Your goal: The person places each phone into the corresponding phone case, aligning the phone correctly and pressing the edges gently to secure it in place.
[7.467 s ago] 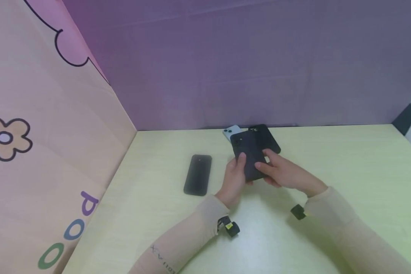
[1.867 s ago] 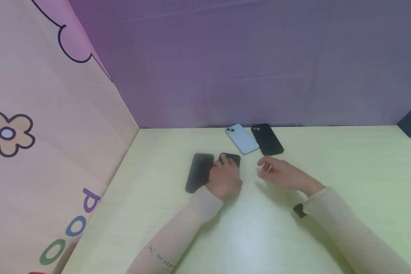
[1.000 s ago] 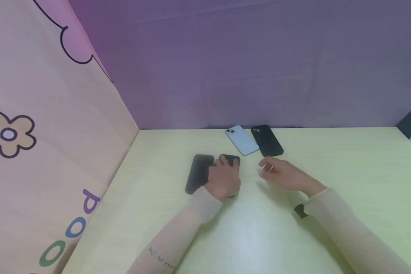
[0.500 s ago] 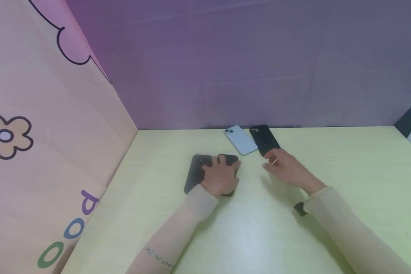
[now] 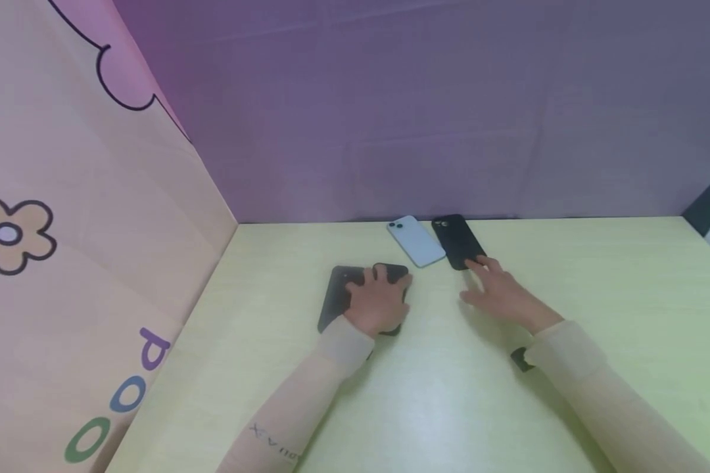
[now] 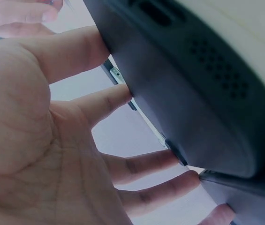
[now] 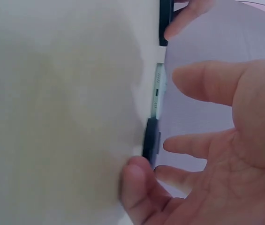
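Observation:
My left hand (image 5: 377, 305) lies with spread fingers over a black phone (image 5: 398, 270), covering most of it. In the left wrist view, the fingertips touch this phone's (image 6: 184, 108) flat face, and its port and speaker holes show at the near end. Close along its left side is another black phone (image 5: 333, 299). My right hand (image 5: 499, 289) reaches, fingers extended, to the near end of a third black phone (image 5: 457, 238), which lies camera side up. The right wrist view shows its fingers around that phone's end (image 7: 150, 138), without a closed grip.
A pale blue phone (image 5: 417, 243) lies between the hands at the back, its corner close to the black phone on the right. All the phones lie on a light wooden table (image 5: 597, 282). A purple cloth wall (image 5: 449, 112) rises behind, a printed panel (image 5: 94, 197) at left.
Earlier both hands held a black phone up; it now lies under the left hand, shifted slightly left. The left fingers have spread. The right hand has stretched its fingers toward the back black phone.

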Action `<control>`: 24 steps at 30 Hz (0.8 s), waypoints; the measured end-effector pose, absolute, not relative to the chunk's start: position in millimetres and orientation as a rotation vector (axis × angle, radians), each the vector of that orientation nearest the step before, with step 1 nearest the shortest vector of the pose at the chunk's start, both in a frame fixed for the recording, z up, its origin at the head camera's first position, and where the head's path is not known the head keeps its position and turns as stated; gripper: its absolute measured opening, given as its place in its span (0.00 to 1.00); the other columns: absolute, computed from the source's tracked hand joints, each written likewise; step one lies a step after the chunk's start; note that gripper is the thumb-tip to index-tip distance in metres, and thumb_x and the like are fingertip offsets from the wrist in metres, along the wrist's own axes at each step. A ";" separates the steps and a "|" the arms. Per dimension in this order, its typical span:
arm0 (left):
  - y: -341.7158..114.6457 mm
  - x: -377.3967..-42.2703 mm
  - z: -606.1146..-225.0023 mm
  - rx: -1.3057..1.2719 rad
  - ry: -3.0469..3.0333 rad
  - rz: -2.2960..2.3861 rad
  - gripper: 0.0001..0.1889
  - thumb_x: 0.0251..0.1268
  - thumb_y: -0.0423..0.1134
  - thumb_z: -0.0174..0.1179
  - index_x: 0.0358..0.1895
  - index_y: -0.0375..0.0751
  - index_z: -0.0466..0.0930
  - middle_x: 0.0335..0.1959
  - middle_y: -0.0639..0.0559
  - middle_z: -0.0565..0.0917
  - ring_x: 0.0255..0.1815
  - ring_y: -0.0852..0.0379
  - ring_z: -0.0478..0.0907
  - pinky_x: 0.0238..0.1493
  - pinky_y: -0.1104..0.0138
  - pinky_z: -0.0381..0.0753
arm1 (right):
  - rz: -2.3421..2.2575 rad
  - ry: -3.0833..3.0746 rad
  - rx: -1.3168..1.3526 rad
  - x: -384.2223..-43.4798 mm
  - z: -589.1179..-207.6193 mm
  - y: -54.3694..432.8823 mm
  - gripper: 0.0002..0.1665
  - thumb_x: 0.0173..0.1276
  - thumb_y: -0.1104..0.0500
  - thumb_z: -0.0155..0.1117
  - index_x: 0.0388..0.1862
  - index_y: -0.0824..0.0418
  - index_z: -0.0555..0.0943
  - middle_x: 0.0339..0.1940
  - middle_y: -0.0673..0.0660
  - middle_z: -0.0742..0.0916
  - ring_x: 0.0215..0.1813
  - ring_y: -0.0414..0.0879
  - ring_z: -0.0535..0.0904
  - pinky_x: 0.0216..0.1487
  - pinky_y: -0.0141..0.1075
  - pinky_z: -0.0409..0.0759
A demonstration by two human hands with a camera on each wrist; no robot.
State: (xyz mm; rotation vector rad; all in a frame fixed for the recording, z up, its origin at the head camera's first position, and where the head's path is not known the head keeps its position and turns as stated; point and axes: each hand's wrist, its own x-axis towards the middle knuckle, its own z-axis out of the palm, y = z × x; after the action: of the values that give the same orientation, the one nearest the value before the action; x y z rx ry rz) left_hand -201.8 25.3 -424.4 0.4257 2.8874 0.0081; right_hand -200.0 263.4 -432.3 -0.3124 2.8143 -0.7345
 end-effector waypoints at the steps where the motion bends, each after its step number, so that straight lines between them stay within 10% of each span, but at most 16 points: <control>1: 25.5 -201.8 -424.6 0.425 2.887 0.005 0.29 0.68 0.56 0.47 0.72 0.70 0.55 0.68 0.38 0.59 0.66 0.38 0.58 0.52 0.33 0.66 | -0.729 2.804 -0.318 -200.1 -433.5 263.6 0.43 0.70 0.48 0.54 0.75 0.66 0.50 0.74 0.73 0.49 0.67 0.80 0.52 0.64 0.70 0.56; 13: 26.0 -200.3 -423.7 0.427 2.875 -0.003 0.29 0.68 0.57 0.46 0.72 0.69 0.54 0.71 0.37 0.57 0.70 0.36 0.55 0.54 0.32 0.65 | -0.578 2.820 -0.365 -197.3 -435.2 263.0 0.42 0.70 0.47 0.51 0.74 0.65 0.52 0.74 0.71 0.52 0.63 0.74 0.65 0.59 0.64 0.68; 20: 26.2 -200.5 -424.2 0.451 2.878 -0.026 0.28 0.69 0.56 0.44 0.72 0.69 0.54 0.71 0.35 0.56 0.70 0.36 0.54 0.54 0.32 0.65 | -0.427 2.818 -0.316 -198.0 -430.9 262.8 0.43 0.68 0.46 0.51 0.76 0.62 0.50 0.67 0.68 0.59 0.27 0.51 0.77 0.26 0.41 0.74; 24: 26.0 -201.3 -425.7 0.455 2.879 -0.033 0.27 0.70 0.55 0.44 0.72 0.69 0.54 0.72 0.34 0.55 0.71 0.35 0.54 0.54 0.31 0.65 | -0.397 2.817 -0.312 -197.9 -430.1 261.7 0.43 0.68 0.45 0.51 0.75 0.63 0.51 0.62 0.67 0.61 0.26 0.50 0.74 0.22 0.38 0.70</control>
State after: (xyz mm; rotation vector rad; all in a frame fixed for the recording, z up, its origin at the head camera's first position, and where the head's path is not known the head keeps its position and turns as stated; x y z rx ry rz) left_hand -201.3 26.0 -425.7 0.4552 2.8788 -0.0330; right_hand -197.9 261.7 -430.1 -0.3117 2.8174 -0.3965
